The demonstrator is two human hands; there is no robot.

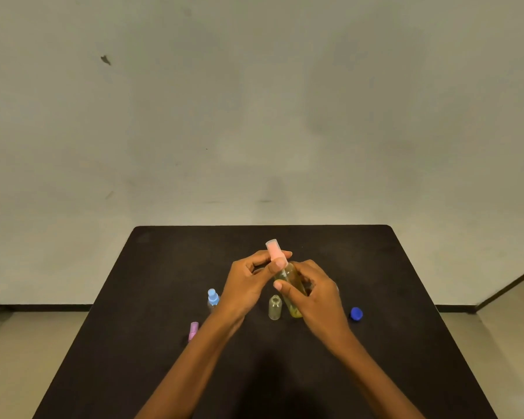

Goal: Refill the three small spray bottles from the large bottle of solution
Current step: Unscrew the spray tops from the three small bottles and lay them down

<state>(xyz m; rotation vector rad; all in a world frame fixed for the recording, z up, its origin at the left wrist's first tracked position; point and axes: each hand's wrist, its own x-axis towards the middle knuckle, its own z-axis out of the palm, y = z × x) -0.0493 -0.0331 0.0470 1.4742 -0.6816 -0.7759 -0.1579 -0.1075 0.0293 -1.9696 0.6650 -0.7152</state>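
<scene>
Small clear spray bottle with yellowish liquid (289, 282): held above black table (164, 267), tilted. Right hand (318, 293) fingers wrapped around body; left hand (250, 281) fingers pinching pink sprayer cap (274, 251). Open clear bottle (275, 307) upright just below. Blue-capped spray bottle (213, 300) left; purple sprayer cap (193, 331) lying; blue cap (356, 314) right.

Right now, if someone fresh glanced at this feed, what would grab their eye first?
Both hands meet mid-table: the left hand pinches the pink spray cap, the right hand grips the bottle of yellowish liquid beneath it. An uncapped clear small bottle stands just in front. A blue-capped spray bottle and a purple cap sit to the left, a blue cap to the right.
</scene>
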